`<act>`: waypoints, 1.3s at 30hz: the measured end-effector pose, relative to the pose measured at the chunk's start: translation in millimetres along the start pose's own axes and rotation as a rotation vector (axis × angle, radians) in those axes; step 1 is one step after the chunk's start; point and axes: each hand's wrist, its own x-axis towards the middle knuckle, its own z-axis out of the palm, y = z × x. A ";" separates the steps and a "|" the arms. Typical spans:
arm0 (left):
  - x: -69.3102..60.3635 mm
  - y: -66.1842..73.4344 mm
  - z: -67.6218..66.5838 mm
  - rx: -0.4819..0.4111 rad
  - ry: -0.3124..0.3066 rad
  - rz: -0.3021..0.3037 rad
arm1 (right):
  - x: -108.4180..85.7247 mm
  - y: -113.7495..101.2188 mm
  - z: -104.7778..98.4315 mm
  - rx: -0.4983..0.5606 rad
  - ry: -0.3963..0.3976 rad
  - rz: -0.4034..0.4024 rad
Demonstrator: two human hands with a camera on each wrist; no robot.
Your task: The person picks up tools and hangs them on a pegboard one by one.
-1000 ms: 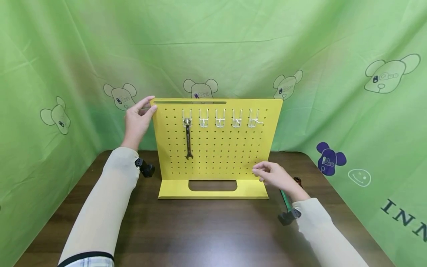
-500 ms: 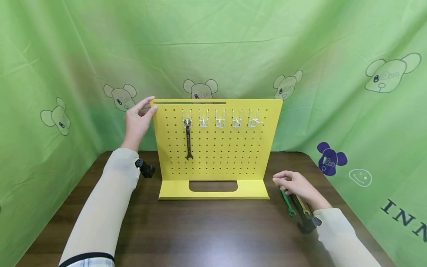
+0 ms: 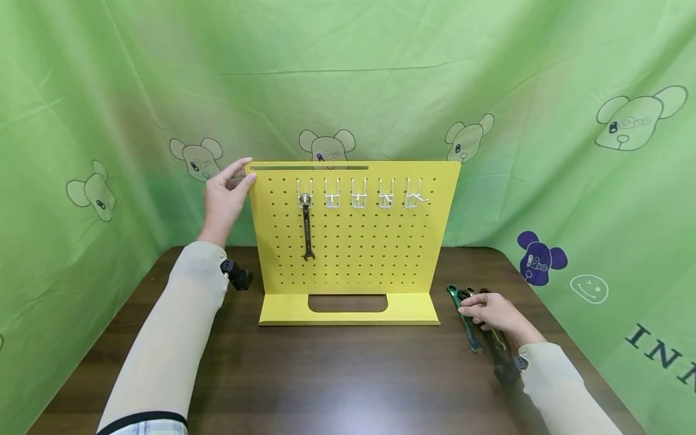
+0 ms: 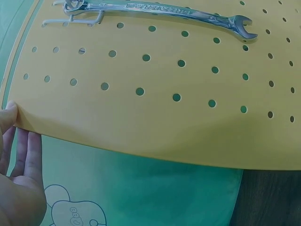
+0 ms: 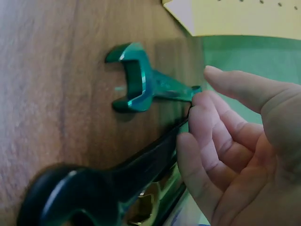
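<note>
My left hand (image 3: 224, 196) pinches the upper left corner of the yellow pegboard (image 3: 283, 305), thumb in front and fingers behind. A dark metallic combination wrench (image 3: 307, 231) hangs by its ring end from the leftmost white wire hook; its open end shows in the left wrist view. My right hand (image 3: 499, 314) hovers over several wrenches on the table, right of the board. Its thumb stands apart from the bent fingers, with nothing plainly held. Nearest its fingertips are a green wrench (image 5: 136, 80) and a black wrench (image 5: 146, 157); a gold wrench (image 3: 497, 339) lies partly hidden beneath the hand.
Several more white wire hooks (image 3: 359, 196) line the upper part of the board, with no tool on them. The board stands on a brown wooden table (image 3: 348, 374). A green curtain (image 3: 380, 96) with printed bear heads closes in the back and sides.
My right hand has moved from the board's lower right edge rightward and down to the wrenches, uncovering more of the green one. The left hand keeps its place on the corner.
</note>
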 end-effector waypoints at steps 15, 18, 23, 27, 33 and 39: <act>1.1 -1.7 -0.2 0.011 -0.003 -0.002 | 7.7 3.6 6.3 -0.064 0.062 0.078; 1.1 -1.7 -0.5 0.010 0.000 0.003 | 8.8 3.8 8.2 -0.079 0.082 0.088; 0.7 -1.3 0.1 0.019 -0.004 0.002 | 10.4 6.7 10.9 -0.060 0.096 0.118; 0.5 -0.8 1.0 0.014 -0.007 -0.003 | 9.9 6.9 10.5 -0.069 0.115 0.119; 1.8 -2.0 1.2 0.009 -0.003 -0.003 | 7.7 5.4 10.7 -0.096 0.145 0.112; 1.7 -3.6 1.7 0.013 -0.006 -0.004 | 8.3 10.5 13.2 -0.065 0.155 0.104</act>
